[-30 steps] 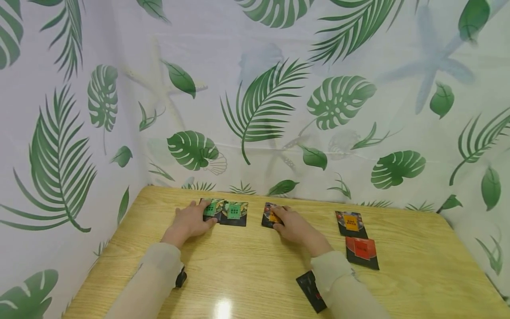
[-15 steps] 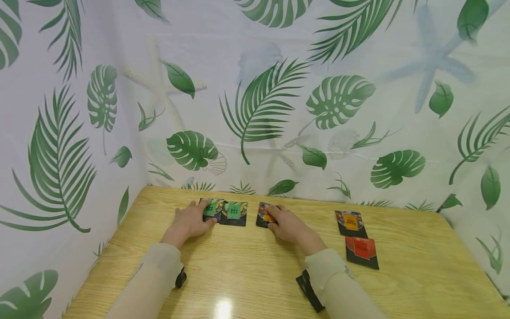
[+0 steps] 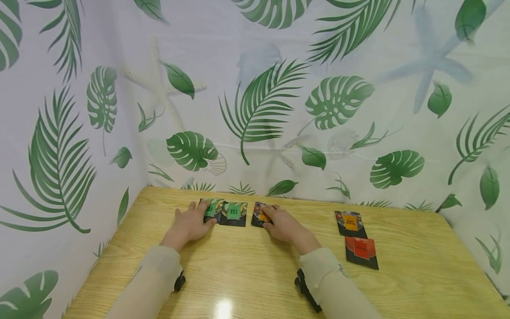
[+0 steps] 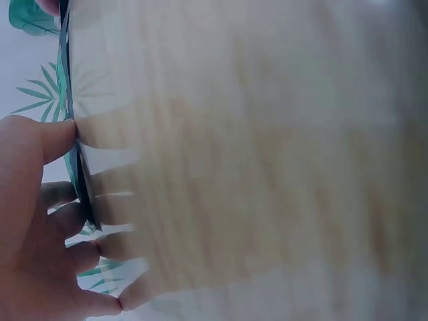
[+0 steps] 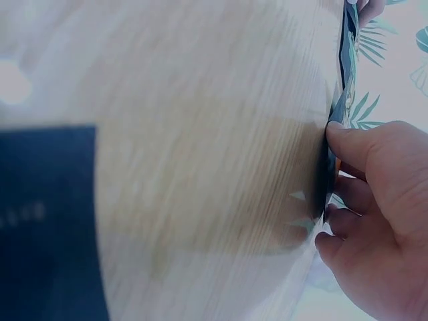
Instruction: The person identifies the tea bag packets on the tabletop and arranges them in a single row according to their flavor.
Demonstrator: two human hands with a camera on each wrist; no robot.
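Observation:
At the back of the table my left hand (image 3: 192,223) rests, fingers spread, on a black packet with a green label (image 3: 212,210). Its thumb (image 4: 59,139) touches the near edge in the left wrist view. A second green-labelled packet (image 3: 233,214) lies just right of it, edges overlapping. My right hand (image 3: 283,225) holds a flat black packet with an orange label (image 3: 257,214), its thumb (image 5: 348,142) at the near edge and fingers bent over it. A narrow strip of table separates this packet from the green pair. The hand covers its right part.
On the right lie another orange-labelled packet (image 3: 350,223) and a red-labelled packet (image 3: 361,251), nearly edge to edge. A dark packet (image 5: 47,227) lies under the right forearm, mostly hidden in the head view. A leaf-patterned cloth (image 3: 255,110) hangs behind the wooden table (image 3: 239,266).
My right hand has slid the orange-labelled packet left along the table, narrowing the gap to the green-labelled pair. The left hand has stayed in place.

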